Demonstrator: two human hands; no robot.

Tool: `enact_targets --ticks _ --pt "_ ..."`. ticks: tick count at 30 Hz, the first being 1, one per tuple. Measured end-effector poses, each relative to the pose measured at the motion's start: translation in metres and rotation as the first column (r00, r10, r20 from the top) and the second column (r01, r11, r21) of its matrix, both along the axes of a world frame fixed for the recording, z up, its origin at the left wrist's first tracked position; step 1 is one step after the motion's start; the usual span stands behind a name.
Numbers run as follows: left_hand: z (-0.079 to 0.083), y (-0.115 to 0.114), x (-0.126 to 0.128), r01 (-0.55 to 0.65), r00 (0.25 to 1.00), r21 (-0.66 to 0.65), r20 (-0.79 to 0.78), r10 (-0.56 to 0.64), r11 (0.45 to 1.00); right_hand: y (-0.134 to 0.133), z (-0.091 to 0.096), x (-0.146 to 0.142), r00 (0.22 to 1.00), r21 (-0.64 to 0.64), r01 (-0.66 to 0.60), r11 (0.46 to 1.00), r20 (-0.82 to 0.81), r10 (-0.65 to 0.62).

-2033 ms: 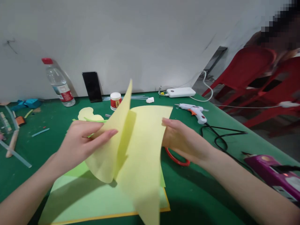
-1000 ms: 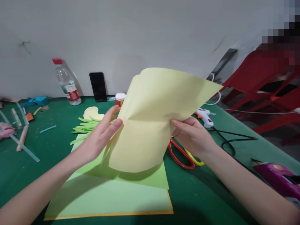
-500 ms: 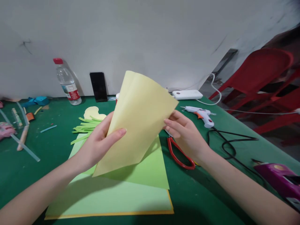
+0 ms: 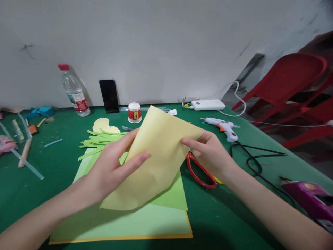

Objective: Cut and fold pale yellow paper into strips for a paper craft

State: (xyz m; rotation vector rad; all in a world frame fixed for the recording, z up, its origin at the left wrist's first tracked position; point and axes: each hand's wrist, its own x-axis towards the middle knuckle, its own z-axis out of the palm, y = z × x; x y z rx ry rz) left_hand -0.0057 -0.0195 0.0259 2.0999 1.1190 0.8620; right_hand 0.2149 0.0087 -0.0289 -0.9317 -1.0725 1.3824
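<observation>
A pale yellow sheet of paper [image 4: 156,156], bent over on itself, is held up between both hands. My left hand [image 4: 117,163] grips its left side, the thumb lying across the front and the fingers behind. My right hand [image 4: 208,149] pinches the right corner between thumb and fingers. Beneath the sheet lies a stack of green paper [image 4: 125,222] with an orange edge showing. Green paper strips [image 4: 101,140] and a pale yellow cut-out [image 4: 102,125] lie past my left hand. Red-handled scissors [image 4: 199,173] rest beside my right hand, their blades mostly hidden.
At the back stand a water bottle [image 4: 75,93], a phone [image 4: 109,96] and a paper cup [image 4: 134,113]. A white glue gun [image 4: 223,126] and its black cable lie right, near a purple tool [image 4: 309,196]. Glue sticks [image 4: 28,163] lie left. Red chairs [image 4: 288,76] stand beyond the table.
The yellow sheet has come down and its top has tilted to the right, uncovering the paper cup. My left hand has shifted right, and my right hand has moved slightly right and down.
</observation>
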Motion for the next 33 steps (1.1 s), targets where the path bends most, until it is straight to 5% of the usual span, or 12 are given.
enact_targets --ticks 5,9,15,20,24,26,30,33 --pt "0.003 -0.001 -0.007 -0.059 0.988 -0.174 0.133 0.083 0.983 0.000 0.003 0.001 1.000 -0.022 -0.021 1.000 -0.011 0.020" --pt "0.007 0.001 -0.011 0.006 0.947 -0.528 0.276 0.165 0.849 0.001 0.008 0.006 0.998 -0.028 -0.062 0.998 -0.013 0.062" --pt "0.008 0.012 -0.009 0.060 0.848 -0.637 0.439 0.298 0.769 0.004 0.016 0.019 0.949 -0.102 -0.276 0.956 0.127 0.288" --pt "-0.006 0.030 -0.010 0.075 0.860 -0.742 0.387 0.334 0.666 0.009 0.020 0.032 0.743 -0.256 -0.532 0.807 0.316 0.590" --pt "-0.027 0.045 -0.014 0.190 0.939 -0.755 0.326 0.109 0.628 0.016 0.019 0.038 0.537 -0.387 -0.609 0.693 0.441 0.719" --pt "-0.036 0.048 -0.013 0.201 0.968 -0.741 0.251 -0.014 0.641 0.018 0.018 0.038 0.506 -0.366 -0.574 0.732 0.544 0.669" --pt "-0.048 0.043 -0.005 0.184 0.983 -0.731 0.125 -0.136 0.657 0.014 0.013 0.025 0.612 -0.120 -0.399 0.909 0.703 0.361" --pt "-0.051 0.030 0.005 0.159 0.958 -0.716 -0.054 -0.281 0.680 0.003 0.011 0.009 0.592 -0.055 -0.441 0.896 0.732 0.337"
